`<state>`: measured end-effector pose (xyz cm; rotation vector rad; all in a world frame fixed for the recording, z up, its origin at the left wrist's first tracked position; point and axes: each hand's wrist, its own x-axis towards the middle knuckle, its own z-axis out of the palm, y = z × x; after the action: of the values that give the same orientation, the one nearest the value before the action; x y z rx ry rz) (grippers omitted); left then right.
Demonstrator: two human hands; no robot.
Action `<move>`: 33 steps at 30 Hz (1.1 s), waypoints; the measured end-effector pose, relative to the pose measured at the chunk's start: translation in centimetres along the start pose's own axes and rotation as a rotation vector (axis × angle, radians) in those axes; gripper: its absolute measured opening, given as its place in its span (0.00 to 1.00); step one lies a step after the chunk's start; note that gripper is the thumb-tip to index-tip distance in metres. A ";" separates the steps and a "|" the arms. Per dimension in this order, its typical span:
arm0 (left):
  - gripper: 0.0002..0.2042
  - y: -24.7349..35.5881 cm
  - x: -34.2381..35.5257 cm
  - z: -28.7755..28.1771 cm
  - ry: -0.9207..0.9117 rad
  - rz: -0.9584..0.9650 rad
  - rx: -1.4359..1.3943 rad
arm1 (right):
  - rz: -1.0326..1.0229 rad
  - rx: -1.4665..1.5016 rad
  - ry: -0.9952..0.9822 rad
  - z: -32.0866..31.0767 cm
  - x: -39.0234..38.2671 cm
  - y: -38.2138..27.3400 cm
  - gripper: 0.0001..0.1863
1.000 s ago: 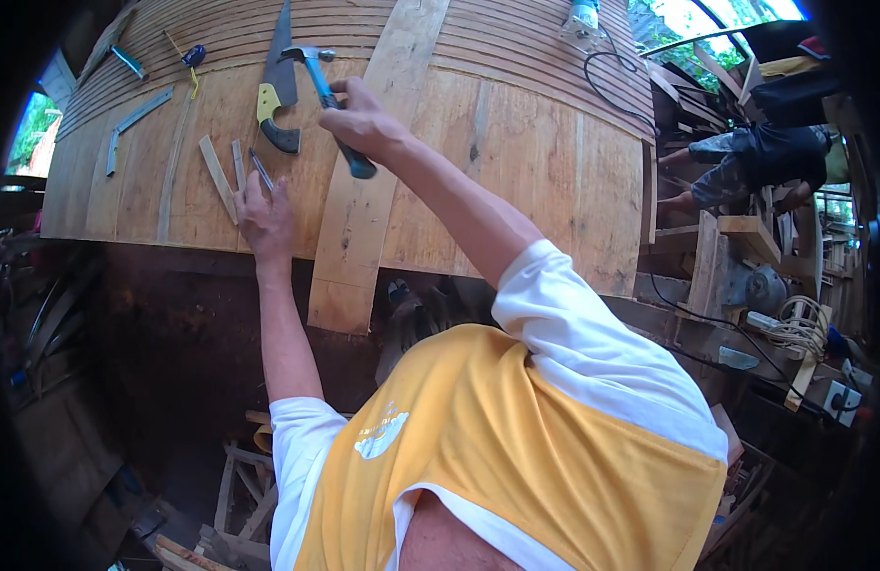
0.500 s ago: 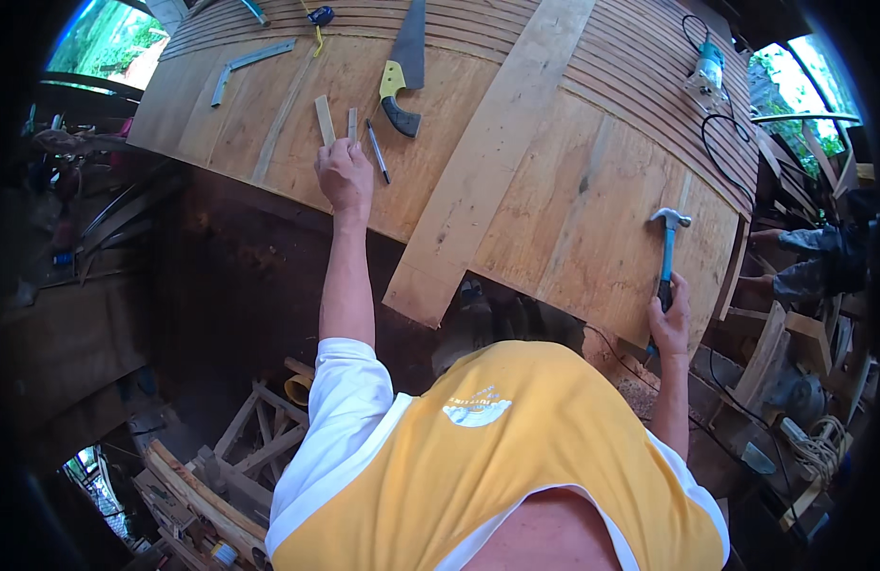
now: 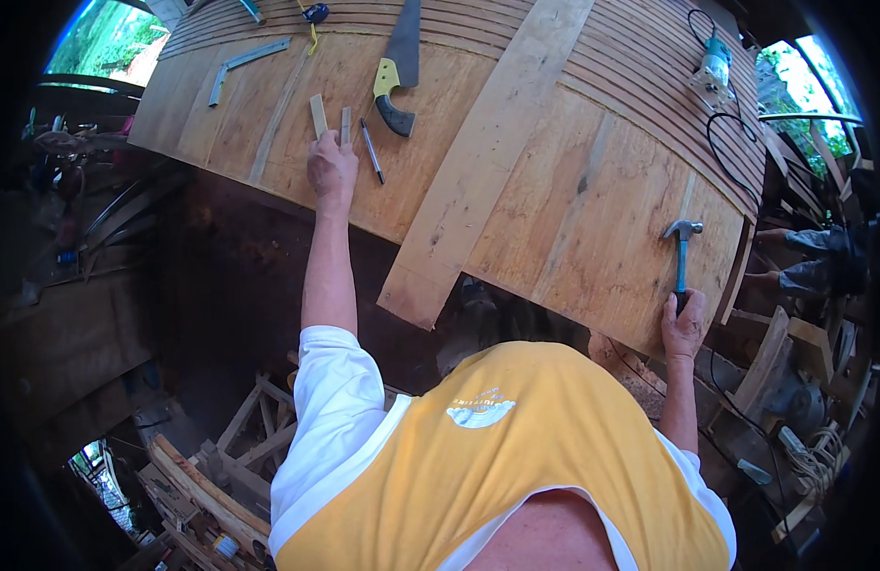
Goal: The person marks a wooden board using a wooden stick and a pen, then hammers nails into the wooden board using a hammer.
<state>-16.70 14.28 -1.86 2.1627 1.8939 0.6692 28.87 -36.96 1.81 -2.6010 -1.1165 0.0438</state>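
Hammer (image 3: pixel 682 259), lower end apparently hidden

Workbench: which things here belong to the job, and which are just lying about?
Seemingly part of the job:
claw hammer, held in the right hand
two wood strips, at the left hand

Seemingly just lying about:
handsaw
pen
tape measure
L-shaped metal tool
corded trim router

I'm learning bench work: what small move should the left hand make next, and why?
Probably lift the wider wood strip slightly: the left hand covers its near end, and the pen lies apart, to the hand's right.
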 end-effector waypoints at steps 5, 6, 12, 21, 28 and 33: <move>0.14 -0.9 1.9 0.8 0.009 -0.054 0.110 | 0.002 -0.026 0.018 0.3 0.3 -0.6 0.13; 0.13 -0.3 2.4 0.5 -0.049 -0.100 0.048 | -0.002 -0.038 0.001 0.4 0.4 -0.1 0.15; 0.08 1.0 1.5 -2.0 0.094 0.115 0.002 | -0.260 0.003 0.182 -1.4 4.3 -8.6 0.28; 0.04 24.1 -11.3 -3.0 -0.435 0.735 -0.519 | -0.861 0.216 0.150 1.8 12.4 -24.1 0.23; 0.28 22.0 -8.2 1.0 -0.353 0.474 -0.345 | -0.595 0.172 0.068 5.4 17.8 -16.9 0.07; 0.52 20.3 -7.0 4.4 -0.298 0.351 0.098 | -0.297 0.128 0.121 7.9 24.1 -9.7 0.07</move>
<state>2.76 4.72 1.44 2.5196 1.4423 0.2862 37.71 -11.40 -0.59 -2.2698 -1.3925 -0.1031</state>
